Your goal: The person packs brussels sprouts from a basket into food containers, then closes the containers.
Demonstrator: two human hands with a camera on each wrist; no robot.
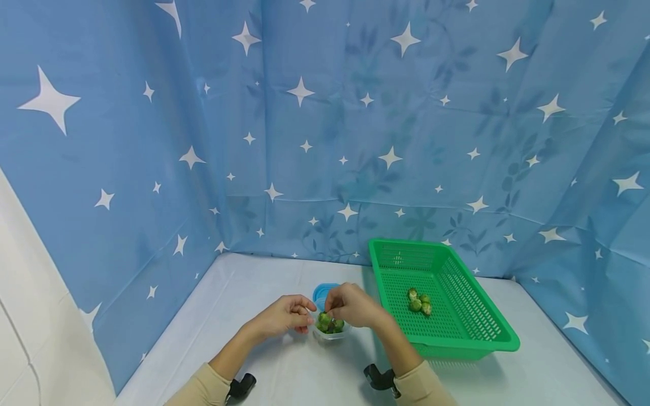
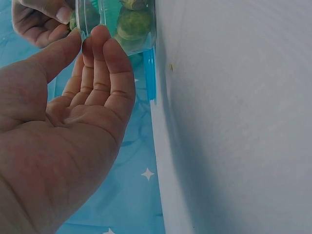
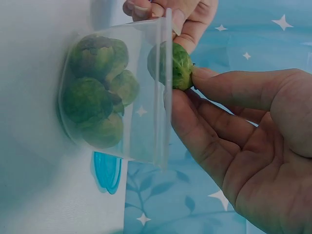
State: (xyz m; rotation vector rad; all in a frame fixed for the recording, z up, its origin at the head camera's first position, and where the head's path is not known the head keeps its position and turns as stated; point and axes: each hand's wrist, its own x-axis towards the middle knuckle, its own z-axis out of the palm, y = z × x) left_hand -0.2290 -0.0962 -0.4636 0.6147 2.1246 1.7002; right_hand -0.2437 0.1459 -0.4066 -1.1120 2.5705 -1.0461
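Observation:
A small clear plastic container [image 1: 331, 336] with several Brussels sprouts [image 3: 87, 100] inside stands upright on the white table. My left hand [image 1: 285, 317] is at its left side; in the left wrist view [image 2: 87, 107] the thumb and fingertips close around the rim. My right hand [image 1: 352, 306] is over the opening and pinches one green Brussels sprout [image 3: 181, 68] between thumb and fingers. That sprout is at the level of the rim, partly seen through the clear wall. From the head view it is mostly hidden by the right hand.
A blue lid [image 1: 323, 293] lies on the table behind the container. To the right stands a large green perforated basket [image 1: 459, 332] with several Brussels sprouts [image 1: 419, 302] on its floor. A blue curtain with white stars [image 1: 325, 169] hangs behind the white table [image 1: 244, 282].

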